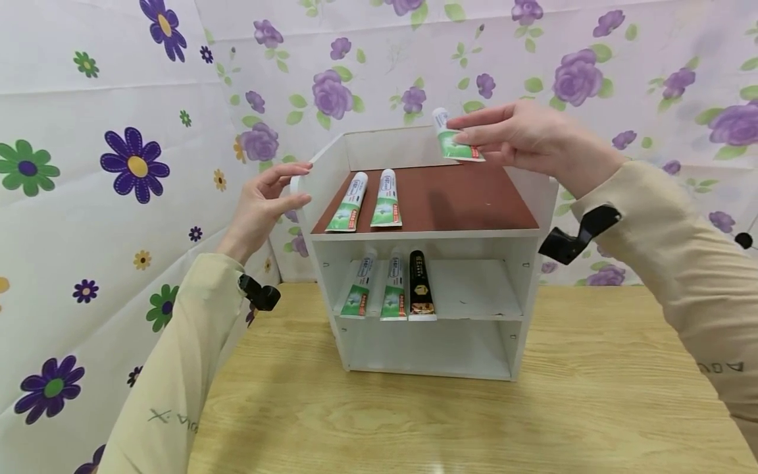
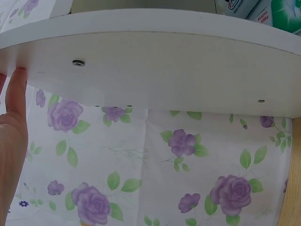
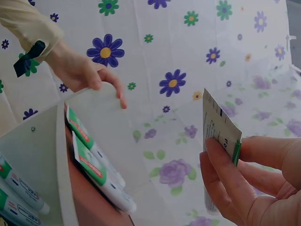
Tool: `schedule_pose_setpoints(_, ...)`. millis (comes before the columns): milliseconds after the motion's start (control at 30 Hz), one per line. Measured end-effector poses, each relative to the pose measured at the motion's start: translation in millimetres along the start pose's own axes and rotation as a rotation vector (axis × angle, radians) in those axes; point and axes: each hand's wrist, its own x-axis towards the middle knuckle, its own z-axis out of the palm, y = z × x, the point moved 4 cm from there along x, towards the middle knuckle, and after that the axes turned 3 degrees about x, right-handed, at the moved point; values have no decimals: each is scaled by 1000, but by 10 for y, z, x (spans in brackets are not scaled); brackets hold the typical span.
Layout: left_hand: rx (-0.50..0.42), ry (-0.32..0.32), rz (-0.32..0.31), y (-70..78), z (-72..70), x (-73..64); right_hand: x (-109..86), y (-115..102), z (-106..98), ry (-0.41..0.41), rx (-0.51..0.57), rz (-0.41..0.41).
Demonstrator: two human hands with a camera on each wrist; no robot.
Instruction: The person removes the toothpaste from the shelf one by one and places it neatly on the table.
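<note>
A toothpaste tube (image 1: pixel 449 141) is pinched in the right hand (image 1: pixel 527 136) above a brown shelf (image 1: pixel 468 207), seemingly mid-placement with lowering called for, as a side panel (image 1: pixel 329 166) is touched by the loosely spread left hand (image 1: pixel 260 204).

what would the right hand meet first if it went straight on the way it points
The right hand would likely meet the shelf unit's left side panel; depth is unclear, so it might pass above, toward the flowered sheet.

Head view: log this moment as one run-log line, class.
right hand: holds green-white tube above top shelf | left hand: grips side panel | middle shelf: three tubes
</note>
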Motion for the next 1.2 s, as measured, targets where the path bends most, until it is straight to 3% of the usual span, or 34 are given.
schedule_pose_setpoints(367, 9, 5, 6, -2, 4, 1, -167, -97, -536, 71, 102, 12)
schedule_pose_setpoints(600, 18, 15, -12, -6, 2, -7, -275, -81, -862, 71, 13, 38)
schedule_pose_setpoints(767, 30, 15, -12, -6, 7, -7, -410, -56, -1095, 80, -35, 9)
schedule_pose_setpoints(967, 23, 11, -3, -3, 10, 3, -552, 68, -1362, 129, -16, 13)
schedule_pose_setpoints(1200, 33, 23, 1, -18, 16, -3, -690, 304, -1594, 117, -40, 34)
